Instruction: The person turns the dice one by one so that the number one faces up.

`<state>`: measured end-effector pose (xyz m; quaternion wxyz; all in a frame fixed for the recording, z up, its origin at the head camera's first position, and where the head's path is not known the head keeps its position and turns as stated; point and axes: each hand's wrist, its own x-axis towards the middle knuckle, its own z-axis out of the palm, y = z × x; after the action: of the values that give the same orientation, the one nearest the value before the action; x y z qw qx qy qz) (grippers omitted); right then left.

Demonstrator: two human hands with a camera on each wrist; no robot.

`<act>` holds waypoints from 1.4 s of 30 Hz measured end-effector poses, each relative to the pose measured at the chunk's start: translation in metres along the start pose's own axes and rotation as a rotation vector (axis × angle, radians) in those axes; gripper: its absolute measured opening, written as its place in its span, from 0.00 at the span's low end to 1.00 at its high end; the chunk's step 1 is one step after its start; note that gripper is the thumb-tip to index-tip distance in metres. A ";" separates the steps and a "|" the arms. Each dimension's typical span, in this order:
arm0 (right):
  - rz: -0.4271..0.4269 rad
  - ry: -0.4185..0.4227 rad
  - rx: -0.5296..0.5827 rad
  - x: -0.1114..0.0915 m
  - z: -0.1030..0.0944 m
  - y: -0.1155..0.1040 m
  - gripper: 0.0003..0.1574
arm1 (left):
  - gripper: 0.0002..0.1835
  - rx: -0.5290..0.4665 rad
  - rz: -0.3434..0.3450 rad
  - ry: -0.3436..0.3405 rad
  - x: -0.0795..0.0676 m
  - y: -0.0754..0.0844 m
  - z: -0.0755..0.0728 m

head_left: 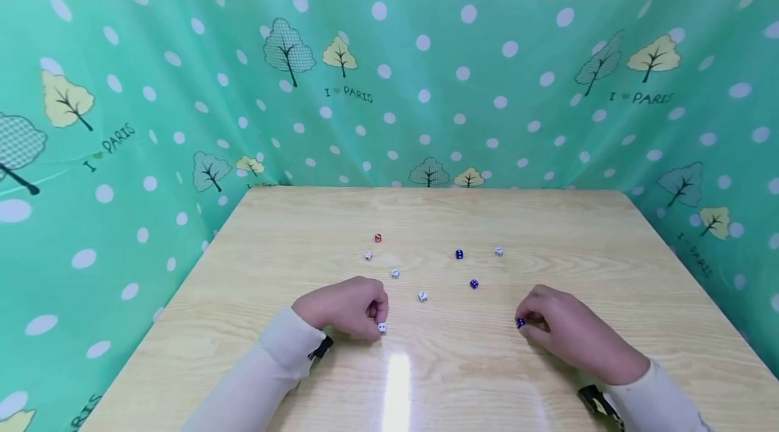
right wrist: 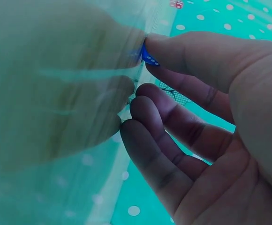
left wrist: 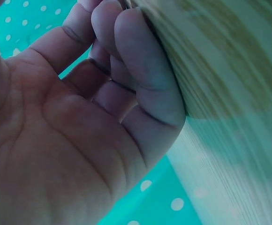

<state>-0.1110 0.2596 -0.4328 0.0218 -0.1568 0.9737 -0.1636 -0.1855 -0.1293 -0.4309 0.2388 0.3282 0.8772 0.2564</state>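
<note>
My left hand pinches a white die between thumb and index finger, down at the tabletop. In the left wrist view the curled fingers lie along the wood, and that die is hidden. Over on the right, my right hand pinches a dark blue die, also low at the table. Its blue face with white pips shows at the thumb tip in the right wrist view, the other fingers curled with their tips at the surface. Nearest the left hand lies another white die.
Beyond the hands on the wooden table lie a red die, white dice on the left, two blue dice right of centre and a white die farther right. A green patterned cloth walls the back and sides.
</note>
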 end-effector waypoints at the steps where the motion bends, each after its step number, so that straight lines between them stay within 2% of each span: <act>1: 0.002 0.000 0.002 0.000 0.000 -0.001 0.11 | 0.11 0.005 -0.001 0.001 0.000 0.000 0.000; 10: -0.022 0.049 0.041 0.001 0.002 -0.003 0.09 | 0.10 0.025 0.003 -0.005 -0.002 0.000 -0.002; 17: 0.040 0.030 0.106 0.009 0.003 -0.006 0.09 | 0.09 0.050 0.011 -0.022 0.008 -0.002 -0.007; 23: 0.048 0.028 0.112 0.017 0.005 -0.006 0.08 | 0.09 0.048 -0.002 -0.012 0.007 -0.006 -0.008; 27: 0.047 0.005 0.112 0.016 0.007 -0.006 0.08 | 0.09 0.052 0.006 -0.012 0.006 -0.007 -0.006; 33: 0.035 0.015 0.111 0.011 0.008 -0.007 0.07 | 0.08 0.047 0.035 -0.019 0.006 -0.002 -0.004; 42: 0.018 0.035 0.109 0.010 0.006 -0.007 0.06 | 0.08 0.058 0.027 -0.015 0.005 0.000 -0.006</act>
<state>-0.1181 0.2485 -0.4367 0.0148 -0.1437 0.9650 -0.2187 -0.1922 -0.1274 -0.4279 0.2324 0.3489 0.8779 0.2314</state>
